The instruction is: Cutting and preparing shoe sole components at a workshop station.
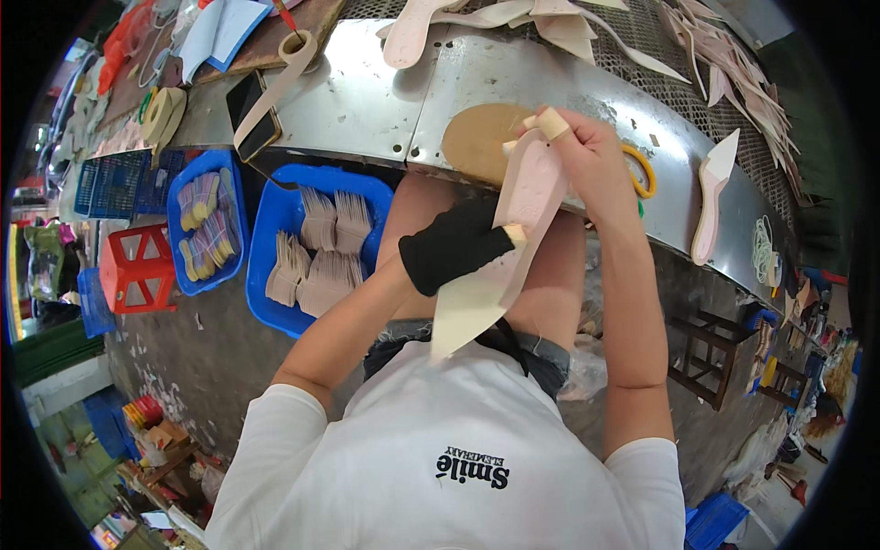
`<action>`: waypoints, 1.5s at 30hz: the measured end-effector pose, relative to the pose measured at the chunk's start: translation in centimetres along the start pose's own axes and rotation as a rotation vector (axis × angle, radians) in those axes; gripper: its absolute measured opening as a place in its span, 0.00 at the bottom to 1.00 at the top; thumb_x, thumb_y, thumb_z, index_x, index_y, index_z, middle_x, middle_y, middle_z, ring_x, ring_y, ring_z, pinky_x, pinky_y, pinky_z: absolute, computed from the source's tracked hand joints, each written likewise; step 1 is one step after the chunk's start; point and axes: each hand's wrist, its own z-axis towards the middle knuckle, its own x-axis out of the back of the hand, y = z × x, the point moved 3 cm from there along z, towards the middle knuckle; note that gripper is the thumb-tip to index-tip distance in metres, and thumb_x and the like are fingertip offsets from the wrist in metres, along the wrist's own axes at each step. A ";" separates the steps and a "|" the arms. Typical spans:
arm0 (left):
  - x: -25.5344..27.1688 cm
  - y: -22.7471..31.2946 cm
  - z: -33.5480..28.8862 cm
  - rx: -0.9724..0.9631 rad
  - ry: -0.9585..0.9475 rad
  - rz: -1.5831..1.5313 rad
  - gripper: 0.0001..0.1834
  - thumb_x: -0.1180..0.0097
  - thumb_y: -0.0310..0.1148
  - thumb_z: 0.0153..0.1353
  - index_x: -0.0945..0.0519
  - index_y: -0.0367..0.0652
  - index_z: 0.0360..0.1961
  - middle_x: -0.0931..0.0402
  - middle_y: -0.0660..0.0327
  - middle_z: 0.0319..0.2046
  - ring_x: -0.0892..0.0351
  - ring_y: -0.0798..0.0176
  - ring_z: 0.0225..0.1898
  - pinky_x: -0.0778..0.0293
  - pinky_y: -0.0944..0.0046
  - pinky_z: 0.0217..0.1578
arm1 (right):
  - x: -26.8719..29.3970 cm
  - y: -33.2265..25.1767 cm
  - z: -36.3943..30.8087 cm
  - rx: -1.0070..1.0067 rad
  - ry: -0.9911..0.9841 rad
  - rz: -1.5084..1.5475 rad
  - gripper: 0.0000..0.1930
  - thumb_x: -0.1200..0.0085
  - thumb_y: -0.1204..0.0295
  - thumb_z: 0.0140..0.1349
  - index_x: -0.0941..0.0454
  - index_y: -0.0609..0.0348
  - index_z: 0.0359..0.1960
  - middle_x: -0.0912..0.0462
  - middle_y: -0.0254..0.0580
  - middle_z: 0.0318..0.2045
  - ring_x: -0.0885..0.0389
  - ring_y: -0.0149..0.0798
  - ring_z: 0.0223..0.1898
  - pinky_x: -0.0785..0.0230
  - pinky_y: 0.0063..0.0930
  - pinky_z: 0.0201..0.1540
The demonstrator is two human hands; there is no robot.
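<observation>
A long pale pink shoe insole [534, 188] with a cream pointed end is held over my lap, slanting from far right to near left. My left hand [454, 249], in a black fingerless glove, is closed round its middle, with the tape-wrapped thumb on top. At the far end my right hand [594, 154] pinches the rounded edge; tape covers its thumb too. Behind the insole, a brown oval pad [481, 137] lies on the metal bench [353, 87]. A yellow ring-shaped handle [640, 172] shows beside my right wrist. Another pink insole [710, 197] lies farther right.
Blue baskets [266, 302] at the left hold bundled pieces, beside a red stool [137, 266]. On the bench are a phone [252, 119], a tape roll [298, 46] and more insoles [412, 32]. A mesh surface [632, 46] carries a pile. A dark wooden stool [706, 353] stands right.
</observation>
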 end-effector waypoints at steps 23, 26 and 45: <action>2.2 -1.0 -0.8 0.340 0.101 -0.622 0.21 0.44 0.41 0.60 0.23 0.35 0.48 0.23 0.65 0.33 0.24 0.72 0.34 0.27 0.69 0.36 | 0.4 3.6 -2.3 0.073 0.258 0.493 0.10 0.47 0.66 0.64 0.21 0.61 0.31 0.21 0.32 0.22 0.26 0.22 0.20 0.36 0.14 0.20; 2.7 0.4 -0.8 0.319 0.082 -0.420 0.28 0.40 0.40 0.57 0.28 0.35 0.56 0.22 0.62 0.40 0.24 0.72 0.38 0.27 0.69 0.41 | 1.6 4.0 -1.5 0.122 0.296 0.531 0.11 0.47 0.66 0.64 0.21 0.61 0.31 0.21 0.32 0.23 0.26 0.21 0.22 0.36 0.15 0.22; 1.3 3.6 -1.4 -0.170 0.264 0.437 0.17 0.38 0.35 0.53 0.22 0.38 0.42 0.21 0.50 0.35 0.21 0.48 0.36 0.26 0.59 0.37 | -0.6 -0.6 -1.2 0.493 0.630 -0.211 0.38 0.34 0.65 0.47 0.36 0.68 0.59 0.23 0.41 0.34 0.24 0.32 0.33 0.29 0.25 0.37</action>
